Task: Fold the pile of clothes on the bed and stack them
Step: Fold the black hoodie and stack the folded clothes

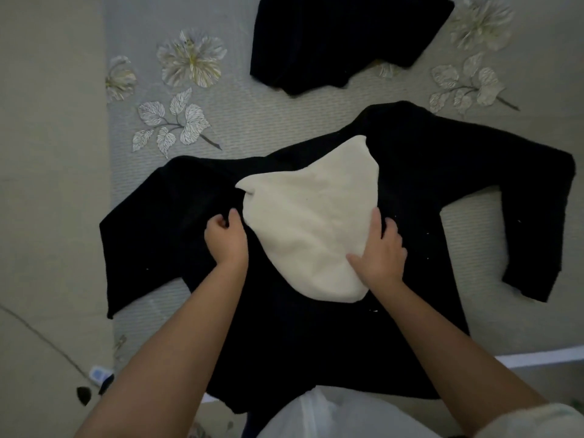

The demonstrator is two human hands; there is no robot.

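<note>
On the bed, a black sweater lies spread at centre, cream hood flattened on it. Left hand pinches black fabric; right hand presses flat, fingers straight. Next, I judge: sleeves folded inward. Folded dark garment waits at 12 o'clock.

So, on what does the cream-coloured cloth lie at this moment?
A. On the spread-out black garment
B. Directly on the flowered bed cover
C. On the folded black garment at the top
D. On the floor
A: the cream cloth lies on the spread-out black garment, with black fabric showing all around it.
</note>
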